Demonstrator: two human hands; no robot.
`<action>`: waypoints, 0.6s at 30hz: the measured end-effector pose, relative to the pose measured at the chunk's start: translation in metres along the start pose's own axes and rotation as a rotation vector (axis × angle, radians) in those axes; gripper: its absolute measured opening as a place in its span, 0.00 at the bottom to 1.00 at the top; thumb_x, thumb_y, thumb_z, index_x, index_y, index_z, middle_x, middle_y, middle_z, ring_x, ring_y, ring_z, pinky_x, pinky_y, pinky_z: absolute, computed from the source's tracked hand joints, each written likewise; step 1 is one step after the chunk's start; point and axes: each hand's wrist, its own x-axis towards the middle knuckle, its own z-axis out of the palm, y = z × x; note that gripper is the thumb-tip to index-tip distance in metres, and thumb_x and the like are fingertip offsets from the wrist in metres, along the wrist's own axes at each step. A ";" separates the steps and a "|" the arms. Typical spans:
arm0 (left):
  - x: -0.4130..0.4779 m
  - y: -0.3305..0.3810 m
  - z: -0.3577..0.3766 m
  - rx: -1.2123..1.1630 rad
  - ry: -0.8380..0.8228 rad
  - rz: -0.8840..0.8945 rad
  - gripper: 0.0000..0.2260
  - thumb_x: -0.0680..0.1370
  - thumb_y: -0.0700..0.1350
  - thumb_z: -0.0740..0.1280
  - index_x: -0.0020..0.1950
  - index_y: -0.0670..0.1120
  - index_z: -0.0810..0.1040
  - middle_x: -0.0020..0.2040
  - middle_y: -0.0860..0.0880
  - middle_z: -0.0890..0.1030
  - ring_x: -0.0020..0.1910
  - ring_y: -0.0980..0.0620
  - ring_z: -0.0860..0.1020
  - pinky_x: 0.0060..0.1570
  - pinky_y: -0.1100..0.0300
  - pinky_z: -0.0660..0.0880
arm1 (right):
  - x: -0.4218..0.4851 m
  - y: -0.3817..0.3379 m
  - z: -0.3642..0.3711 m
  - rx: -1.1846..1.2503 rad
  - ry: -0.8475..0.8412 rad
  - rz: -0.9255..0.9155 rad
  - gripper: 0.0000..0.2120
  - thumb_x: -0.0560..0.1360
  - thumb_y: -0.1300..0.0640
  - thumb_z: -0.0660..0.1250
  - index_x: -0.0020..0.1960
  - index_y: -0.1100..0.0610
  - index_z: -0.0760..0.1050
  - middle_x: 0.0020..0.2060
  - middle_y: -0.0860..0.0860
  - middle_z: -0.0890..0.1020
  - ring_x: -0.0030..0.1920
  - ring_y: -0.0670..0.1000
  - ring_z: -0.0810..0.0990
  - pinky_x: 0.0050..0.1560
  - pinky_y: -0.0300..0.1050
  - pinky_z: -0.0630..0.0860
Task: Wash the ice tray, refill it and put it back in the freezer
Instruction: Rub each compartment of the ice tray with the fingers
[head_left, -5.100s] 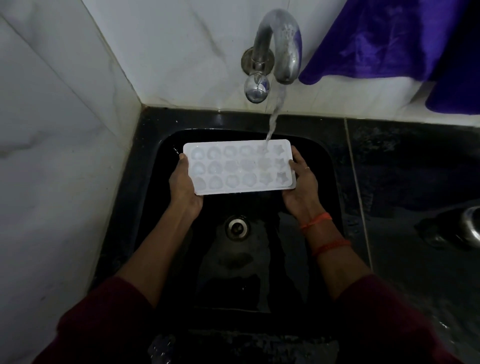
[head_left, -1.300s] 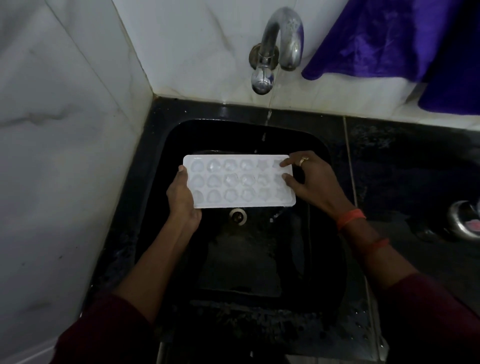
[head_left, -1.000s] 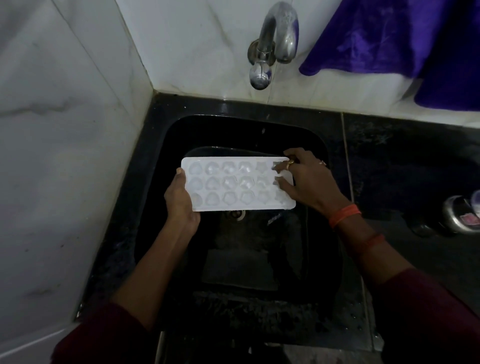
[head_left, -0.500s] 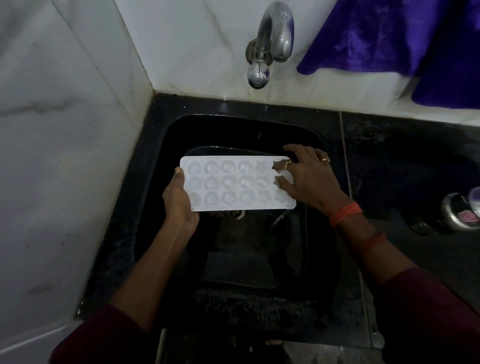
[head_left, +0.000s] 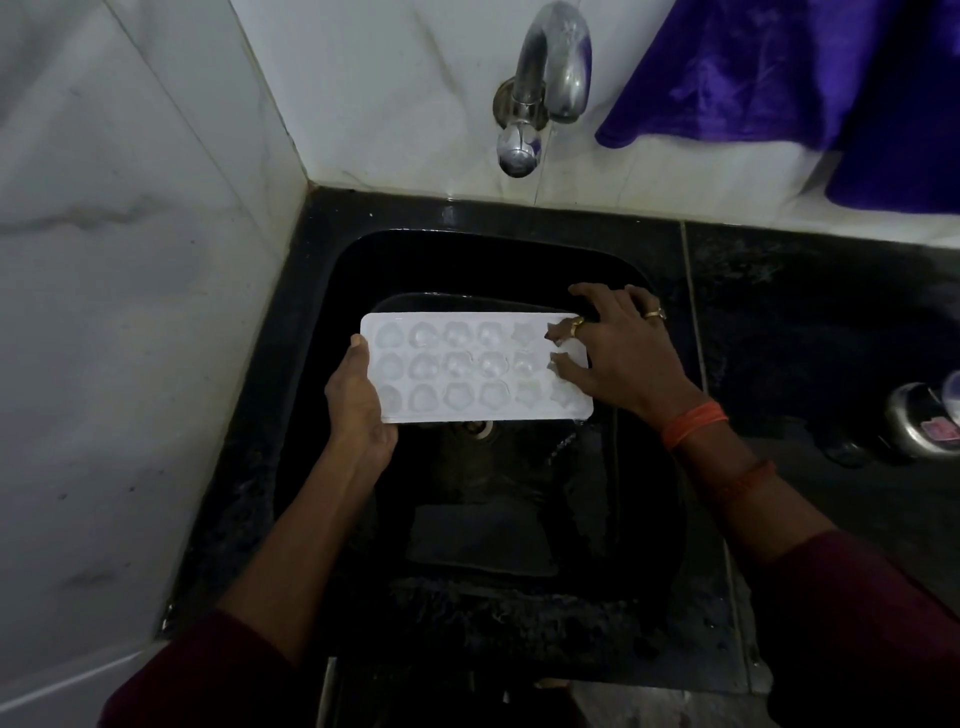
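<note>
A white ice tray (head_left: 467, 369) with shaped moulds is held flat over the black sink (head_left: 332, 291), above the drain. My left hand (head_left: 358, 405) grips its left end, thumb on the rim. My right hand (head_left: 618, 353) rests on the tray's right end, fingers spread and fingertips pressing into the moulds there. The chrome tap (head_left: 545, 83) on the back wall lets down only a thin trickle, which falls behind the tray.
White marble walls stand at the left and behind. A purple cloth (head_left: 779, 78) hangs at the upper right. The black counter (head_left: 810, 332) runs right of the sink, with a steel container (head_left: 919, 426) near the right edge.
The strong stream from the tap has dropped to a trickle. My right hand moved from gripping the tray's right edge to lying on top with fingers in the moulds. The tray sits lower.
</note>
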 end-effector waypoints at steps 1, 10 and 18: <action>-0.001 0.000 0.000 -0.004 0.000 -0.001 0.20 0.85 0.57 0.61 0.65 0.43 0.81 0.55 0.43 0.87 0.52 0.42 0.86 0.39 0.49 0.84 | 0.000 0.000 0.000 0.000 0.015 0.010 0.22 0.72 0.36 0.61 0.57 0.46 0.83 0.69 0.53 0.72 0.66 0.57 0.73 0.74 0.58 0.53; -0.001 0.005 -0.002 0.014 0.009 0.008 0.20 0.85 0.57 0.61 0.65 0.44 0.81 0.54 0.44 0.87 0.51 0.43 0.87 0.41 0.48 0.85 | 0.001 -0.003 0.003 -0.087 0.076 0.033 0.26 0.72 0.34 0.55 0.56 0.47 0.84 0.64 0.54 0.77 0.63 0.58 0.76 0.73 0.60 0.57; -0.002 0.004 0.001 0.007 0.006 0.014 0.19 0.85 0.57 0.62 0.63 0.44 0.82 0.53 0.45 0.88 0.49 0.43 0.87 0.38 0.50 0.84 | -0.002 -0.002 0.001 -0.005 0.169 0.050 0.17 0.68 0.37 0.66 0.50 0.46 0.83 0.61 0.53 0.78 0.60 0.57 0.77 0.73 0.58 0.55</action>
